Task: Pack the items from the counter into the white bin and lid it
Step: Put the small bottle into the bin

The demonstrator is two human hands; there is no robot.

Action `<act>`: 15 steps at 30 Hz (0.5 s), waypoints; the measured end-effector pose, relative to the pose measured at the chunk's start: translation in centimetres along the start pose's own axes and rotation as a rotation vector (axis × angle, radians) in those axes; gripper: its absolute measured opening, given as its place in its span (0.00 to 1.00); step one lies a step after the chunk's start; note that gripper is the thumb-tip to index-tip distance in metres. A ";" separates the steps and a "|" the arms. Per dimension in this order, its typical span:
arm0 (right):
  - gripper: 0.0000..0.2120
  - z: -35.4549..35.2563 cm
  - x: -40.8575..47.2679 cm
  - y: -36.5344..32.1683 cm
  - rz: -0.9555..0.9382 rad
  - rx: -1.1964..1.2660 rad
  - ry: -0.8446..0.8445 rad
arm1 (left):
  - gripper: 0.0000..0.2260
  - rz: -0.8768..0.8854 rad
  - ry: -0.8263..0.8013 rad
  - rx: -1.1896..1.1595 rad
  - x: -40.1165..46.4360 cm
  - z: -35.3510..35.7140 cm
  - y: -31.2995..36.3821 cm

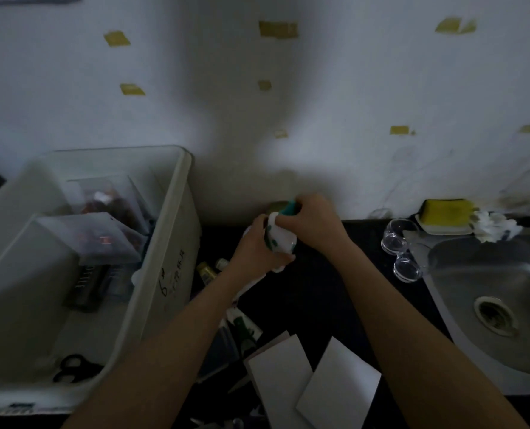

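Observation:
The white bin (177, 212) stands at the left on the dark counter, holding clear boxes, a dark carton and black scissors (74, 368). Above the counter's middle, both hands hold a white container with green print (280, 241). My left hand (254, 249) grips its lower body. My right hand (313, 216) curls over its teal top (290, 208). No lid for the bin is in view.
Two white cards (316, 385) lie near the front edge, with small bottles (209, 272) and a packet (245, 328) under my left arm. Clear glass cups (401, 246) stand beside a steel sink (489, 305). A yellow sponge (446, 215) sits behind it.

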State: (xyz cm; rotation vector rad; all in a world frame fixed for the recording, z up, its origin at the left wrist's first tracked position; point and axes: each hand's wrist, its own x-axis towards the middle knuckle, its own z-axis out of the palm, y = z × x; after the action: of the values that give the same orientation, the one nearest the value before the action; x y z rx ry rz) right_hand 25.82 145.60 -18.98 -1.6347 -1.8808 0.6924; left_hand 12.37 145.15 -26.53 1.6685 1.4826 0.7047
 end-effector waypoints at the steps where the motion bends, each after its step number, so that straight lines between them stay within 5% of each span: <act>1: 0.14 -0.5 0.0 -0.8 -0.018 0.014 0.050 | 0.37 0.020 0.022 -0.045 0.1 -0.7 0.8; 4: 0.06 -1.8 0.1 -3.5 -0.074 0.176 0.214 | 0.33 0.115 0.087 -0.213 0.3 -3.3 3.6; 8: 0.19 -2.8 0.2 -8.0 -0.155 0.389 0.309 | 0.34 0.215 0.167 -0.272 0.0 -7.8 6.5; 15: 0.17 0.2 0.2 -16.8 -0.334 0.505 0.318 | 0.34 0.367 0.350 -0.187 -2.9 -17.2 6.2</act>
State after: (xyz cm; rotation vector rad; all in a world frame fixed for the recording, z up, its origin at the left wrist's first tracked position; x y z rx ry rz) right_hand 13.74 143.66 -7.42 -1.0147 -1.5370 0.6508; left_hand 1.23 145.46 -11.72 1.7500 1.2970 1.3512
